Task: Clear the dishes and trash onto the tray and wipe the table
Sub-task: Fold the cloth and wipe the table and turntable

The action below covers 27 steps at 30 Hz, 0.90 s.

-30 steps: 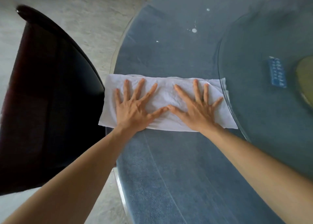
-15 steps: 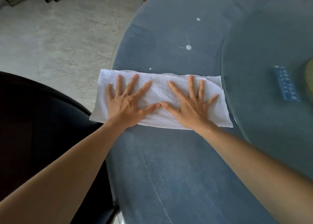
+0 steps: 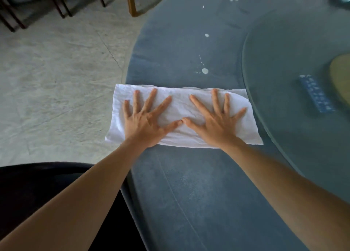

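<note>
white cloth (image 3: 181, 116) spread flat on blue round table (image 3: 189, 193), at near-left rim, left corner overhanging edge. long axis running left–right across view, square to both forearms; no distinct front or back end. left hand (image 3: 145, 121) and right hand (image 3: 216, 123) pressed palm-down on cloth, fingers straight and splayed, thumb tips touching at cloth centre; nothing gripped. hands equally near, one on each half of cloth. white spill drops (image 3: 205, 71) lying just beyond far long edge, ahead of right fingertips; more specks (image 3: 206, 35) farther off. glass turntable (image 3: 284, 70) rim just beside cloth's right end. judged next: push forward, broadside, over drops. tray not in view.
</note>
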{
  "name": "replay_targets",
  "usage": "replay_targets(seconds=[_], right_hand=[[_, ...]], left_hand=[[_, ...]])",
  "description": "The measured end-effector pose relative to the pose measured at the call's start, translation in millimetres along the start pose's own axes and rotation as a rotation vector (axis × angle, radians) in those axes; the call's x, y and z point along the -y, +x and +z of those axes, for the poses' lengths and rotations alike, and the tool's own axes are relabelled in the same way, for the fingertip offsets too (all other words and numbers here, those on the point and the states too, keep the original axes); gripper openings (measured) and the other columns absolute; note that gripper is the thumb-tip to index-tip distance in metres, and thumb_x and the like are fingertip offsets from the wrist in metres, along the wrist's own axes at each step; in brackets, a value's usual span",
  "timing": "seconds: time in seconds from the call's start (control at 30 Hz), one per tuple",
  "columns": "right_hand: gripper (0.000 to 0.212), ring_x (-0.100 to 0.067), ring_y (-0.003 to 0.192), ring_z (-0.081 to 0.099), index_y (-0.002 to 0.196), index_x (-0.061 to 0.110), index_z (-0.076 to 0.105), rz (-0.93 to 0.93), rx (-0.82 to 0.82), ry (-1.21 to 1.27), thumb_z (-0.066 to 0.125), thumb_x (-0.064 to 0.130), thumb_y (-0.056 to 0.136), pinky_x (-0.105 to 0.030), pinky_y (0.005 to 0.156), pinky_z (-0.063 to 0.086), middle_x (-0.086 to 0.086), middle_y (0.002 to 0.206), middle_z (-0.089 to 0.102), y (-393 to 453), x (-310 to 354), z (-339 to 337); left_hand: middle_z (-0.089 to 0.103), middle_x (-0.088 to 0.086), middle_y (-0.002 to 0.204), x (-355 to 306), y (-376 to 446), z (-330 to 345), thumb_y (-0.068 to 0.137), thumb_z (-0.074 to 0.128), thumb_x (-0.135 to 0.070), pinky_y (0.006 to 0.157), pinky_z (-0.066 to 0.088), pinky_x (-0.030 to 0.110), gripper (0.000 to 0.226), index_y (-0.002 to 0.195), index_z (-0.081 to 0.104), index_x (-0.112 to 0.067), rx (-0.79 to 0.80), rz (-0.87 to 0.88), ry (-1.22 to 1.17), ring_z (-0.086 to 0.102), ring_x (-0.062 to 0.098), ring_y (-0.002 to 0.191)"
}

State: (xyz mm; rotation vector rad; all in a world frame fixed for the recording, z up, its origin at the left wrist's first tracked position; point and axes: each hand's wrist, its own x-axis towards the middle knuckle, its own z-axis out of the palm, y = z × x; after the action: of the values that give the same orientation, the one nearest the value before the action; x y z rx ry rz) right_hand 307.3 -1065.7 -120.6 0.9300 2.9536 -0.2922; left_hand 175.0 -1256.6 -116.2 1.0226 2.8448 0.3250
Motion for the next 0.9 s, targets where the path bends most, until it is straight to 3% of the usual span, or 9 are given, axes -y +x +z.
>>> replay_targets(seconds=[0.4, 0.9], right_hand=[[0.079, -0.032, 0.157, -0.021, 0.14, 0.08, -0.012, 0.153, 0.009, -0.001, 0.008, 0.106, 0.068, -0.084, 0.104, -0.014, 0.012, 0.171, -0.022, 33, 10, 0], [0.084, -0.037, 0.157, -0.02, 0.143, 0.078, -0.01, 0.301, 0.0, 0.046, 0.011, 0.107, 0.067, -0.085, 0.106, -0.009, 0.005, 0.171, -0.023, 84, 21, -6]], left_hand=[[-0.017, -0.017, 0.167, 11, 55, -5, 0.062, -0.002, -0.105, 0.119, -0.014, 0.059, 0.095, 0.148, -0.009, -0.066, 0.078, 0.104, 0.048, -0.024, 0.031, 0.154], [-0.008, -0.019, 0.169, 22, 144, -11, 0.063, 0.004, -0.106, 0.121, -0.01, 0.059, 0.095, 0.149, -0.002, -0.067, 0.1, 0.281, 0.052, -0.02, 0.029, 0.155]])
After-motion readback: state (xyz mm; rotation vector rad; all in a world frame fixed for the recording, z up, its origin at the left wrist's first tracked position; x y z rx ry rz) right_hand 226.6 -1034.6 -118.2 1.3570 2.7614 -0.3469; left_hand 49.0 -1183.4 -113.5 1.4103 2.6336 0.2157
